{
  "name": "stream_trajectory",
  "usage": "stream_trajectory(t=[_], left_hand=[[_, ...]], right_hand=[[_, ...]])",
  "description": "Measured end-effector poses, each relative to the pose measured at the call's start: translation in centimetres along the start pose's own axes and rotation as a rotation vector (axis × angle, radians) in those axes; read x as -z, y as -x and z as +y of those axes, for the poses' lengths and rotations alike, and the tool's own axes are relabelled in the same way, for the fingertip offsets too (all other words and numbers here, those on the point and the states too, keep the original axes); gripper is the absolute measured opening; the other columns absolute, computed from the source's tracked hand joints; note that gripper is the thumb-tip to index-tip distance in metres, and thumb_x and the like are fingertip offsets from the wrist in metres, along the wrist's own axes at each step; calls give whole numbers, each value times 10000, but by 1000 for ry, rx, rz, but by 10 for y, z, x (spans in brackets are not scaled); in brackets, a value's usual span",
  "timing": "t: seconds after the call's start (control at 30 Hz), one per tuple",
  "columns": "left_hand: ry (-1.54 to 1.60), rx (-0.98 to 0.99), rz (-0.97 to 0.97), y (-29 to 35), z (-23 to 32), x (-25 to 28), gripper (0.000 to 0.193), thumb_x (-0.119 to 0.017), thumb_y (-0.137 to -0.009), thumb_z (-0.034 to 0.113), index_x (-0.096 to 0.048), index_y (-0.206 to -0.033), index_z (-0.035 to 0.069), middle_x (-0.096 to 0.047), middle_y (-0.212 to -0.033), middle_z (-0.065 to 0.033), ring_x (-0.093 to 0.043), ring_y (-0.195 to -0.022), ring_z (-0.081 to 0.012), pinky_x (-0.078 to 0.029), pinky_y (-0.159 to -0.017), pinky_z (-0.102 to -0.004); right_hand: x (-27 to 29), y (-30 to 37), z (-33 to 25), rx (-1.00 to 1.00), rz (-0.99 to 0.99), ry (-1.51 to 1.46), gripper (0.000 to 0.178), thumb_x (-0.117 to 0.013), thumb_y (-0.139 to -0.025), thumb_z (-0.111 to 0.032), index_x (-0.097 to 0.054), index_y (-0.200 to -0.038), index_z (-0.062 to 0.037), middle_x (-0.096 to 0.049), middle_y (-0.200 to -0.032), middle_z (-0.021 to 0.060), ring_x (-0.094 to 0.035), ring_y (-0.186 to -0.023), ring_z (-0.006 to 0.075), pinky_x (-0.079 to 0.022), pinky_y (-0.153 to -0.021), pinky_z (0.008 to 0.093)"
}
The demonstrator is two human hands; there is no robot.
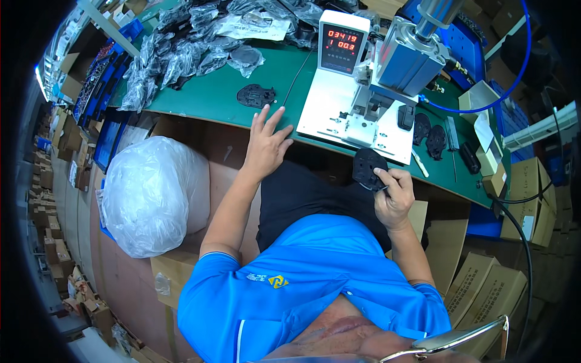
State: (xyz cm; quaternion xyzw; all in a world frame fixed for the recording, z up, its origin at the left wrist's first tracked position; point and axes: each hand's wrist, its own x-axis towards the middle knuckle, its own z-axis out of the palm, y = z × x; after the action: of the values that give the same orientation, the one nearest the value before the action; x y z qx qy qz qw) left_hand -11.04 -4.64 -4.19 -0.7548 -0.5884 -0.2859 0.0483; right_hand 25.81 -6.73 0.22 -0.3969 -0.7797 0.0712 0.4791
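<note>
Held in my right hand [396, 195] is a black oval plastic part [367, 168], just off the front edge of a white machine base [324, 109]. The thumb and fingers pinch its right end. My left hand [266, 142] reaches to the table's front edge with its fingers spread and nothing in them. A similar black plastic part [254, 95] lies flat on the green table [193, 100], just beyond those fingertips. The small press [369, 106] on the white base has nothing of mine in it.
A digital display box [343, 45] stands behind the base. Bagged black parts [200, 48] pile up at the back left. More black parts [428, 136], a white-handled tool [420, 163] and cardboard boxes [487, 133] lie right. A large plastic-wrapped bundle [151, 196] stands at lower left.
</note>
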Motion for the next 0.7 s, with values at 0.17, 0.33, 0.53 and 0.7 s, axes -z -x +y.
stream_trajectory(t=[0.17,0.33,0.53,0.7], left_hand=[[60,-28,249,12,0,-20,270,-873,-889,32,-850,-1155,74,-728,-1468,-105,-562,-1508,-421,-402,-1310,-643],[183,-46,324,1,31,-4,171,-859,-897,-5,-796,-1042,60,-774,-1229,-93,-667,-1256,-381,-542,-1117,-555],[450,-580,666,-120,125,144,250,-877,-897,-91,-799,-1112,9,-785,-1064,-128,-742,-912,-260,-597,-782,-360],[520,-854,1011,-252,161,187,230,-834,-934,-82,-841,-1135,30,-822,-1028,-103,-768,-895,-279,-621,-791,-361]], right_hand=[[-2,-1,1,-17,-1,-7,485,-808,-739,131,-870,-1184,-54,-671,-1017,114,-714,-829,283,-596,-727,388],[-6,-6,0,14,13,-32,482,-809,-740,131,-870,-1182,-51,-669,-1014,113,-710,-831,281,-585,-713,385],[-4,-7,0,29,14,-38,454,-852,-787,91,-854,-1219,-50,-681,-1030,119,-718,-862,285,-589,-729,386],[-1,-10,-12,73,23,-64,443,-850,-793,83,-851,-1219,-39,-673,-1026,120,-714,-854,286,-590,-729,383]])
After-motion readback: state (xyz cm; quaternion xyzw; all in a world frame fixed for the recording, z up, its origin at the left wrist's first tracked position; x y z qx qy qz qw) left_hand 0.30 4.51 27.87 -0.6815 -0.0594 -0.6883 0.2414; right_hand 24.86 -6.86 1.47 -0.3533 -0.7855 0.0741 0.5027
